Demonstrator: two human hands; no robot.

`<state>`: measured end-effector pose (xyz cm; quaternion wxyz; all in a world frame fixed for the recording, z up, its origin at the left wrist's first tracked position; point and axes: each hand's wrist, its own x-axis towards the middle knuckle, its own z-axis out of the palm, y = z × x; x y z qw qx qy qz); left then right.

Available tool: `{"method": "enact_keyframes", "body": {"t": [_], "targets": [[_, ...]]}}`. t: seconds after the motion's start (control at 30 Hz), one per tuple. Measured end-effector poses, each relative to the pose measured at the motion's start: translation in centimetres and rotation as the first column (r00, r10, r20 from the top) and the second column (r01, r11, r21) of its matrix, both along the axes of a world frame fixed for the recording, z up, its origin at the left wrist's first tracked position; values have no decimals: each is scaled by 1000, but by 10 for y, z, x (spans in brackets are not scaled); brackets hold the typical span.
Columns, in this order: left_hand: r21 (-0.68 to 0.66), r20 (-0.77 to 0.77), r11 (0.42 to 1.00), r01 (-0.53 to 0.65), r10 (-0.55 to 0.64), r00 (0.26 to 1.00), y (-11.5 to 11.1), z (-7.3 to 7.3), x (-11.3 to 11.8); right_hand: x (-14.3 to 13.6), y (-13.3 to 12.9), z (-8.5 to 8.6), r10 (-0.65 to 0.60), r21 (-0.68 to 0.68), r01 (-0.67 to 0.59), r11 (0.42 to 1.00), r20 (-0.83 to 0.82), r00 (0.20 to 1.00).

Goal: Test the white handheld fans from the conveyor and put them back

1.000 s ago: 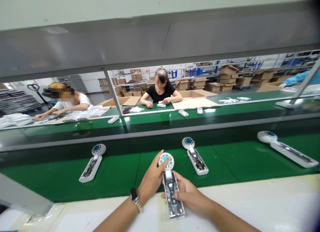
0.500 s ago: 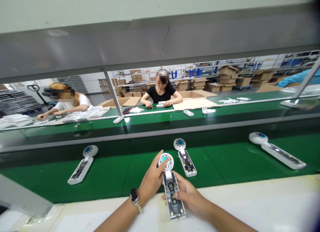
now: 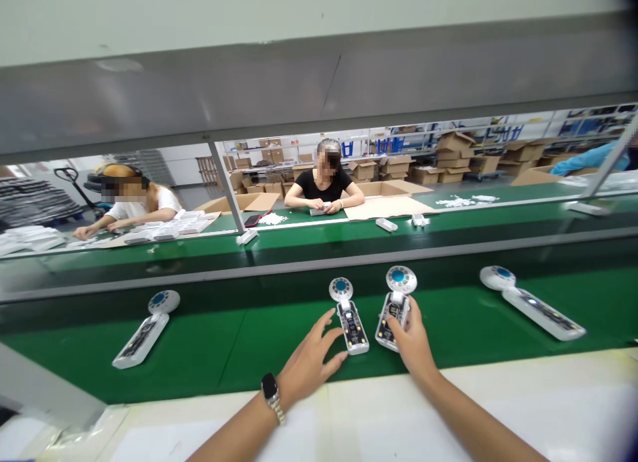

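My right hand [image 3: 416,342] grips a white handheld fan [image 3: 393,318] by its handle, thumb on the exposed dark circuit board. Its round head with a blue centre points away from me, over the green belt. Beside it, on the left, another handheld fan [image 3: 353,328] lies on the belt with its board showing. My left hand [image 3: 309,355] is open, fingers spread at that fan's left edge; whether they touch it I cannot tell. A watch [image 3: 270,387] is on my left wrist.
More fans lie on the near belt, one at left [image 3: 142,341] and one at right [image 3: 543,309]. A pale ledge [image 3: 224,429] runs along my side. Across the far belt, a person [image 3: 326,183] in black and a person [image 3: 144,199] in white handle white parts. A metal post [image 3: 225,186] stands between.
My right hand has carried its fan from near me forward and right onto the belt. My left hand has let go of it. Near-belt fans have shifted left; far-belt parts have shifted right.
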<state>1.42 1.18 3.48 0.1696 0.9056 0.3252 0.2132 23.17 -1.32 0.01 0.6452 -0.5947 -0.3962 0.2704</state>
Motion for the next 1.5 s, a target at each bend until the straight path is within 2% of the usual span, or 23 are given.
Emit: {"method": "enact_keyframes", "body": {"t": [0.13,0.33,0.57,0.67,0.73,0.8,0.83,0.9,0.97,1.0,1.03,1.1,1.17,1.23,1.33,1.5], "targets": [[21,-30,999,37,-37,999,1,-2,0,10,5,1,16,-216,17,976,153,988],[-21,-15,1000,-14,14,1000,3,-3,0,0,-1,5,100,-239,-43,970,228,968],[-62,30,992,-112,114,993,1,0,-2,0,-3,5,70,-180,-2,984,373,925],[-52,57,990,-128,131,990,-1,1,-1,-6,-9,7,8,12,-15,1000,429,903],[34,90,994,-106,102,991,-3,-1,2,-15,-15,10,69,149,-134,980,374,925],[200,119,978,-58,34,992,-5,-4,5,-27,-24,13,246,213,-285,935,190,950],[307,125,951,-22,-17,992,-7,-5,7,-34,-28,14,345,221,-352,910,70,936],[509,92,856,85,-153,984,-9,-4,9,-46,-36,17,498,222,-464,857,-132,857],[611,8,759,225,-290,957,-11,-2,8,-55,-41,18,582,226,-539,811,-224,782],[612,-21,740,279,-338,941,-12,-1,7,-57,-43,18,598,232,-553,800,-247,762],[590,-26,745,311,-368,930,-12,0,5,-58,-43,17,598,236,-550,801,-271,754],[506,58,812,289,-367,929,-10,0,2,-59,-43,14,586,224,-542,810,-338,736],[389,193,902,188,-279,941,-9,-1,0,-58,-43,11,600,186,-582,792,-416,683],[257,266,962,87,-157,951,-8,-1,0,-59,-44,9,621,154,-638,754,-483,617],[119,254,993,5,-36,966,-9,1,1,-64,-48,10,648,142,-699,700,-537,540],[46,235,999,1,-11,972,-11,5,2,-68,-52,13,685,132,-744,655,-520,510]]}}
